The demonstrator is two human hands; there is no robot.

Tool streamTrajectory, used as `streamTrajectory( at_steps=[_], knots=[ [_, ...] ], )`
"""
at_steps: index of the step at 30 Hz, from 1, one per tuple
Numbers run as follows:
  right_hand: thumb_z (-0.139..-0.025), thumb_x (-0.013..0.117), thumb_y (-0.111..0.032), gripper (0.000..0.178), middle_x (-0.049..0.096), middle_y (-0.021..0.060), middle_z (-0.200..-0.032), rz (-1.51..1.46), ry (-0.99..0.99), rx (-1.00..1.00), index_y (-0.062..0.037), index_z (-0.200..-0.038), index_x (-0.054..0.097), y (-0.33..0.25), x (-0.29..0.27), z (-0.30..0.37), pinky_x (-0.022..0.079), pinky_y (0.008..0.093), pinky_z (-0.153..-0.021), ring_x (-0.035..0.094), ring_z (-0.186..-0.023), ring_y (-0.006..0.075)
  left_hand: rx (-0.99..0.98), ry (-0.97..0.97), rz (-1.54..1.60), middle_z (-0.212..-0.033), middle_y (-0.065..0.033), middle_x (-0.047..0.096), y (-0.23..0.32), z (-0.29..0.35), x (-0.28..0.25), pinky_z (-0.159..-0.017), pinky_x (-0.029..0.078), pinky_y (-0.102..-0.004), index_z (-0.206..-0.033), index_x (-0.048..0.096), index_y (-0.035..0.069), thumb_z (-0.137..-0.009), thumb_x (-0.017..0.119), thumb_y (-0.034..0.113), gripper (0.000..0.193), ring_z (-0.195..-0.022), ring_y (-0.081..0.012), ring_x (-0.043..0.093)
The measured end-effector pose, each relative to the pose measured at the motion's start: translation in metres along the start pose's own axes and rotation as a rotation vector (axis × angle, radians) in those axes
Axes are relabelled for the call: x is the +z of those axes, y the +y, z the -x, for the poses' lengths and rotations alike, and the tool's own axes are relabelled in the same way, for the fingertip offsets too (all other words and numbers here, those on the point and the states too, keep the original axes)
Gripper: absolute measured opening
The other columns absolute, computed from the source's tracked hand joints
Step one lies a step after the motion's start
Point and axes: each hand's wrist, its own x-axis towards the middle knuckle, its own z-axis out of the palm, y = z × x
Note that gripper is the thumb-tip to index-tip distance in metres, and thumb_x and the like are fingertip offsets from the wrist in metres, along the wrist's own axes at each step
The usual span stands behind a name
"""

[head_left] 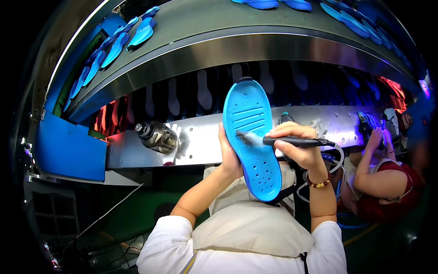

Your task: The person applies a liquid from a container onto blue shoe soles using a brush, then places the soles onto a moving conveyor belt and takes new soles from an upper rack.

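Note:
My left hand point(231, 157) grips a bright blue shoe sole point(251, 107) by its left edge, thumb along the side. The sole is held up in front of me with its grooved and holed face toward me. A small dark piece shows at its top end; what lies behind the sole is hidden. In my right hand point(301, 153) is a black-handled brush point(299, 142), held like a pen. A pale hose runs from the back of the handle. The brush's whitish tip lies over the middle of the sole, just below the grooves, and looks blurred.
A metal worktop point(205, 132) runs across in front of me, bearing a dark metal canister point(157, 138). Behind it, a raised conveyor point(200, 25) carries several blue soles point(142, 33). More sole shapes stand in the dark gap below. At right sits a co-worker point(388, 182), hands at the worktop.

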Motion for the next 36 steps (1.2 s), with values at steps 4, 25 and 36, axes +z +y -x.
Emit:
streamTrajectory(
  at_steps=[4,25,36],
  knots=[
    [-0.068,0.07,-0.003,0.019,0.066,0.0115,-0.088,-0.068,-0.289,-0.097,-0.0017,-0.087,0.068,-0.011,-0.002,0.008,0.043,0.0338,-0.09,0.062,-0.088,0.0213,0.082,-0.279,0.004,-0.101,-0.0198,0.059,0.006,-0.003,-0.007,-0.078,0.051,-0.0414,-0.122,0.044,0.004,-0.071,0.009,0.083,0.101,-0.087,-0.0295,0.061],
    [-0.068,0.071,-0.001,0.022,0.068,0.0083,-0.09,0.053,-0.016,0.008,-0.0013,-0.09,0.067,-0.001,-0.008,0.036,0.047,0.0294,-0.078,0.058,-0.086,0.0196,0.326,-0.355,0.101,-0.107,-0.023,0.056,0.042,-0.014,-0.001,-0.081,0.049,-0.0456,-0.123,0.045,0.001,-0.071,0.022,0.083,0.1,-0.091,-0.0328,0.059],
    [-0.077,0.062,0.001,0.019,0.062,0.0194,-0.099,-0.746,0.125,0.298,0.0077,-0.095,0.062,0.013,0.013,0.043,0.051,0.0263,-0.075,0.062,-0.089,0.0202,0.277,-0.248,-0.023,-0.122,-0.0258,0.046,0.045,-0.01,0.013,-0.089,0.044,-0.049,-0.134,0.028,-0.002,-0.079,0.021,0.074,0.094,-0.105,-0.0354,0.053]
  ],
)
